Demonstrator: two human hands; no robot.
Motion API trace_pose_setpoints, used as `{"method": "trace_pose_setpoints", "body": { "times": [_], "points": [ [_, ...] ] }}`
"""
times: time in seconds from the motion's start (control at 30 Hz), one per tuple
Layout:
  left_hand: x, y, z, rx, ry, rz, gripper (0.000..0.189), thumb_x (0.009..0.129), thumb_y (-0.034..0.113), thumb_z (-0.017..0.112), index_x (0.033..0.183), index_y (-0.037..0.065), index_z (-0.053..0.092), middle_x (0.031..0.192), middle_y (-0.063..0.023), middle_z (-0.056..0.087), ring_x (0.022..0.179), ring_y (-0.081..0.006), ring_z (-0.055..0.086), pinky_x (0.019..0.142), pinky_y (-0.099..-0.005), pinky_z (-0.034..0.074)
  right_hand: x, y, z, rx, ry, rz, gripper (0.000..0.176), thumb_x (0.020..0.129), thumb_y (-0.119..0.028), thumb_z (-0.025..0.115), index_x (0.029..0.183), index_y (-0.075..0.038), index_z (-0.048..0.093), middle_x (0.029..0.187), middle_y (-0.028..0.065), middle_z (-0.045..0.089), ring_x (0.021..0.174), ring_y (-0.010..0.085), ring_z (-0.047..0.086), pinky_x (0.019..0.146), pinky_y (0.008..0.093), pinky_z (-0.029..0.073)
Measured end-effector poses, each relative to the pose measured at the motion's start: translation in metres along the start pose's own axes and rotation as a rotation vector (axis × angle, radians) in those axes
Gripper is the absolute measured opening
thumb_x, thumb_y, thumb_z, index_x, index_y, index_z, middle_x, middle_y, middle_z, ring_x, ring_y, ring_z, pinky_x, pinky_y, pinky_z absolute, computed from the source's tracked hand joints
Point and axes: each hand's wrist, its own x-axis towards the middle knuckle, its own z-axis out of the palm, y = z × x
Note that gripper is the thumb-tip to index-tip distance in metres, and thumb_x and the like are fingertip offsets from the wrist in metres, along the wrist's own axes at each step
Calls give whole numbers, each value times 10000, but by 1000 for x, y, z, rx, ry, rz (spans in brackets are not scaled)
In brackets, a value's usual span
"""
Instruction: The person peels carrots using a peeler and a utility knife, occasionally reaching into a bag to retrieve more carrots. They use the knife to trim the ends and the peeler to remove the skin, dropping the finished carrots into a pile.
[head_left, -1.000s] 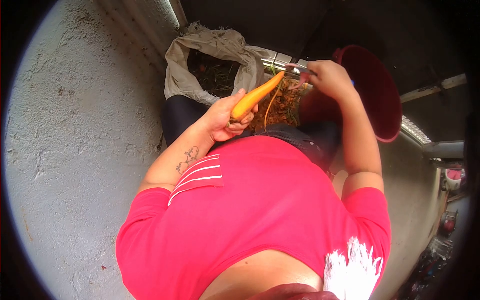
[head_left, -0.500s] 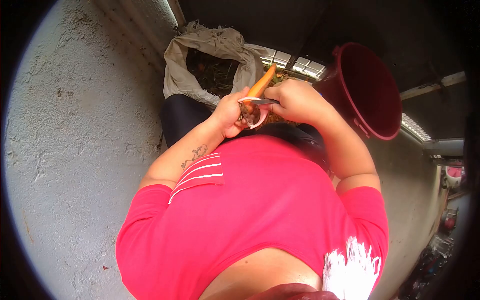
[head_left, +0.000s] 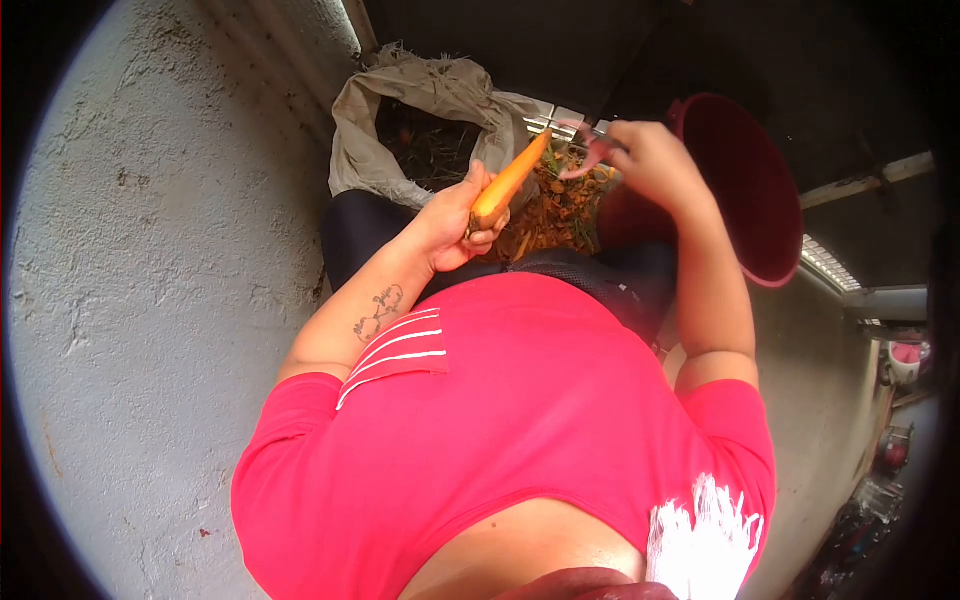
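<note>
An orange carrot (head_left: 510, 186) points up and to the right, its thick end in my left hand (head_left: 458, 222), whose fingers are closed round it. My right hand (head_left: 655, 165) is closed on a pinkish peeler (head_left: 590, 155), blurred by motion, a little to the right of the carrot's tip and apart from it. Below and between the two hands lies a heap of orange peelings (head_left: 560, 205) with some green bits. Part of the carrot's thick end is hidden by my fingers.
An open whitish sack (head_left: 360, 140) with dark plant scraps stands behind my left hand. To the right is a large dark red bucket (head_left: 775, 190), tilted. A rough grey wall (head_left: 150, 300) rises on the left. My dark-clothed legs flank the peelings.
My right hand has moved up and right with the peeler, away from the carrot's thick end. The carrot and the peelings show more fully. My left hand has moved slightly.
</note>
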Motion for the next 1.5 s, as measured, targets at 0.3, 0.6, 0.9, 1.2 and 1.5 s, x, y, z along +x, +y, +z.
{"method": "trace_pose_setpoints", "body": {
  "times": [0.3, 0.6, 0.9, 1.2, 1.5],
  "points": [
    [10, -10, 1, 40, 71, -53, 320, 1038, 381, 381, 1017, 106, 544, 675, -60, 544, 392, -86, 355, 360, -202, 263, -16, -60, 33, 32, -164, -327, 207, 802, -279, 656, 851, -78, 667, 741, 138, 646, 733, 358, 636, 655, 473, 504],
    [-7, -4, 18, 359, 48, -5, 308, 1051, 331, 340, 1130, 94, 520, 695, -83, 536, 422, -70, 352, 372, -196, 272, -6, -27, 11, 4, -119, -360, 215, 792, -301, 681, 849, -94, 657, 740, 129, 645, 741, 359, 629, 635, 472, 485],
    [0, -4, 14, 173, 31, -31, 367, 1053, 341, 313, 1137, 45, 514, 733, -95, 542, 403, -75, 336, 360, -189, 281, -4, -29, 20, 538, -57, -264, 247, 935, -222, 604, 814, -7, 600, 664, 70, 532, 614, 149, 483, 612, 279, 426],
    [-16, 11, 28, -47, -179, 124, 449, 1049, 426, 301, 1178, 43, 497, 752, -81, 533, 378, -61, 319, 359, -192, 279, -38, -37, 49, 1543, 50, 101, 532, 931, -569, 530, 845, -43, 536, 678, 44, 492, 598, 131, 464, 549, 257, 386],
    [-24, 12, 31, -206, -322, 331, 458, 1050, 443, 273, 1224, 62, 460, 762, -69, 526, 401, -70, 353, 406, -210, 304, -64, -70, 54, 1709, 11, -41, 550, 762, -532, 763, 901, -47, 544, 747, 25, 502, 685, 128, 482, 615, 270, 401]
  ]
}}
